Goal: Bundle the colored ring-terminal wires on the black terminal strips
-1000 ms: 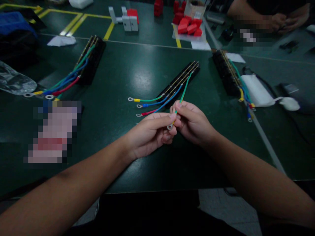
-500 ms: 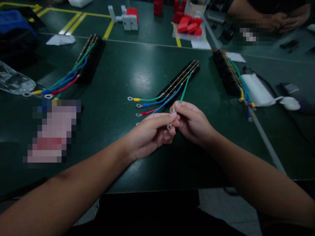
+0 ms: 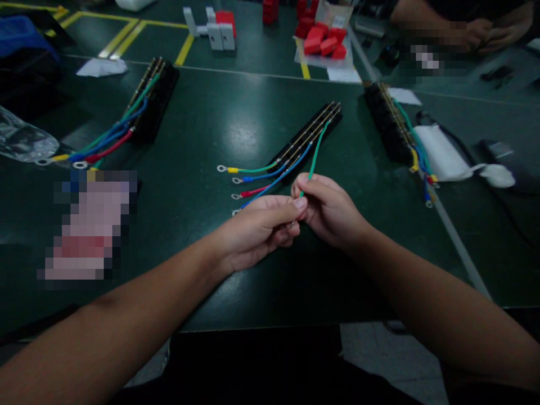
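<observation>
A black terminal strip (image 3: 310, 135) lies slantwise in the middle of the dark green table (image 3: 211, 112). Green, blue and red wires with ring lugs (image 3: 253, 177) fan out of it to the left. One green wire (image 3: 315, 154) runs from the strip down into my hands. My right hand (image 3: 329, 211) is closed round the end of that wire. Thumb and forefinger of my left hand (image 3: 257, 230) pinch the same wire end, and the two hands touch. The wire's ring lug is hidden between the fingers.
A second wired strip (image 3: 154, 98) lies at the left and a third (image 3: 390, 124) at the right, beside a white pouch (image 3: 439, 154). Red blocks (image 3: 323, 42) and grey parts (image 3: 215, 34) sit at the back. Another person's hands (image 3: 485, 34) rest at the far right.
My left fingers have closed over the wire end, so the ring lug that showed between the hands is now covered. The hands have stayed in place.
</observation>
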Available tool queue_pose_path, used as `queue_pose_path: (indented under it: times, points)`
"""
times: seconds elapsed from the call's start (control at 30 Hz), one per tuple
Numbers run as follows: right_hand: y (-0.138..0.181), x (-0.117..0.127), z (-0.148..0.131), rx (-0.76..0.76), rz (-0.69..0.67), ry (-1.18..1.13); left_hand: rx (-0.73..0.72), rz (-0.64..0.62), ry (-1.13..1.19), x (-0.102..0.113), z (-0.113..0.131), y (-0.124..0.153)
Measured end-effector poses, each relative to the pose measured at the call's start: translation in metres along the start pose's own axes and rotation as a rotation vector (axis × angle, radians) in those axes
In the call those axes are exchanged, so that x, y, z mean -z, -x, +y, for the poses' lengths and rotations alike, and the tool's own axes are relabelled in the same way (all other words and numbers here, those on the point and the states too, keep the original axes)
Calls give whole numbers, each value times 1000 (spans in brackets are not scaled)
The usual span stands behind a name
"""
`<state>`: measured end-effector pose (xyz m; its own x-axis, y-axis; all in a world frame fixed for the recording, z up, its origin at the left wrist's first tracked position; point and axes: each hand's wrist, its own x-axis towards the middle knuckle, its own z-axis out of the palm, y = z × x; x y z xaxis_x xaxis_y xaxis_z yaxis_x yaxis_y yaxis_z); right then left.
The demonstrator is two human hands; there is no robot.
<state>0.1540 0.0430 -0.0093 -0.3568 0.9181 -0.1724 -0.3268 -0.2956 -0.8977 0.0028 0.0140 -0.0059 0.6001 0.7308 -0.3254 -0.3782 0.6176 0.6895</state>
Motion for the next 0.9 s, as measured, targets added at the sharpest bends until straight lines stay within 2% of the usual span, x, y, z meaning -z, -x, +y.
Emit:
queue_pose_path:
  times: [0.4,0.6,0.9]
  points:
    - [0,2,1,24,4,-5,56,-13,33,0,0,0]
    - [1,1,0,16,27,13,27,-38,-6,2,-2,0]
    - [0,1,2,0,38,29,7,13,-52,-2,-2,1]
